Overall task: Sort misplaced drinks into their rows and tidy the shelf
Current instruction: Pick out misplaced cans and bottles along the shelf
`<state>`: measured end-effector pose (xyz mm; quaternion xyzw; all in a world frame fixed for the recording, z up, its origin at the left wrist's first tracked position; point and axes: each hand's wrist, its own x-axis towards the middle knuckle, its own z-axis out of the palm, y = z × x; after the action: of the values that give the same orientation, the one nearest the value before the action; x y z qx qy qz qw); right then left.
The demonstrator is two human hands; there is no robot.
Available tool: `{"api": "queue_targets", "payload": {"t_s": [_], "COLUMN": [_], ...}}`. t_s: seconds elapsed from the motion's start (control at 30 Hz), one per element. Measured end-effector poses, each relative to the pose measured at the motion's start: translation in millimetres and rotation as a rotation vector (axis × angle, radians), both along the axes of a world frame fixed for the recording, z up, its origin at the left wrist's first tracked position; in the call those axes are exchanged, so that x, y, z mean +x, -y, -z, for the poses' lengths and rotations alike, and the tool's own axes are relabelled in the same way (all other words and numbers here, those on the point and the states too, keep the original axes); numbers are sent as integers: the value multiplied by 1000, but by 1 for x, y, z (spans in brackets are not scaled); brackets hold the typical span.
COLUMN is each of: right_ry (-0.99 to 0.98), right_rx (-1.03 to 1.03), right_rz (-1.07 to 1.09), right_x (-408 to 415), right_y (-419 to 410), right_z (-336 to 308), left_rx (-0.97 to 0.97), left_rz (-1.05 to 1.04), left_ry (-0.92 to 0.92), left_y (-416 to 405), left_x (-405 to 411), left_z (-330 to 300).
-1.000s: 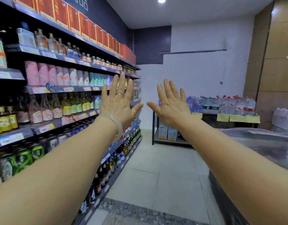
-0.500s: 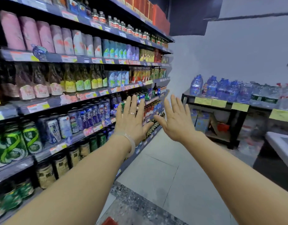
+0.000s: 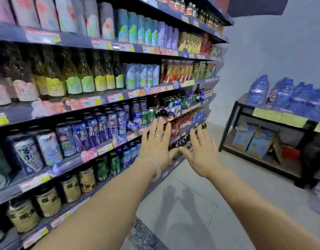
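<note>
- Left hand point(image 3: 156, 141), ring on one finger and a pale bangle at the wrist, is held out flat with fingers straight and spread; it holds nothing.
- Right hand point(image 3: 200, 150) likewise flat and spread, empty, just beside the left, thumbs nearly meeting. Neither touches any stock.
- Both hands hover in front of the tall dark multi-tier drinks shelf point(image 3: 119, 98), level with its can tiers.
- Task items: on the third tier from the top in view, past the row of tall purple-and-white cans point(image 3: 101, 125), sits a mixed cluster of small green and blue cans point(image 3: 146, 115); one blue can lying on its side point(image 3: 133, 125) rests at the shelf lip. Frame is motion-blurred, so labels are unreadable.
- Judgement: sorting not yet begun; the jumbled cluster looks the likeliest first target.
- Handling, judged: full metal cans, stiff-walled, moderately heavy, smooth and perhaps slick; dent if dropped, and the toppled one may roll off the edge.
- Hold: wrap fingers and thumb round mid-body, one can per hand; steady the lying can first, then stand it upright.
- Glass bottles with yellow and green labels point(image 3: 87, 82) on the tier above are fragile; avoid knocking them when reaching.
</note>
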<state>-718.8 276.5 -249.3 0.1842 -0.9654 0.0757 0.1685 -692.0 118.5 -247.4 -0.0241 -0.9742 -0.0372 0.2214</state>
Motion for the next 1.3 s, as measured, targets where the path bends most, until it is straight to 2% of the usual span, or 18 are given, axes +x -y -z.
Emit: {"api": "queue_targets", "payload": {"t_s": [0.3, 0.5, 0.67, 0.83, 1.3], "right_ry": [101, 164, 205, 328, 556], "right_rx": [-64, -28, -2, 43, 124], "right_rz": [-171, -341, -440, -561, -826], "right_x": [-181, -313, -401, -449, -539], "right_y": [22, 33, 54, 95, 234], "right_z": [10, 28, 38, 66, 156], "left_rx": [-6, 108, 121, 112, 408], "left_rz": [-127, -326, -451, -573, -695], "left_ry": [32, 106, 147, 254, 336], "left_y": [19, 30, 46, 83, 181], "left_x": [-158, -262, -322, -342, -415], "left_z": [18, 42, 60, 91, 182]}}
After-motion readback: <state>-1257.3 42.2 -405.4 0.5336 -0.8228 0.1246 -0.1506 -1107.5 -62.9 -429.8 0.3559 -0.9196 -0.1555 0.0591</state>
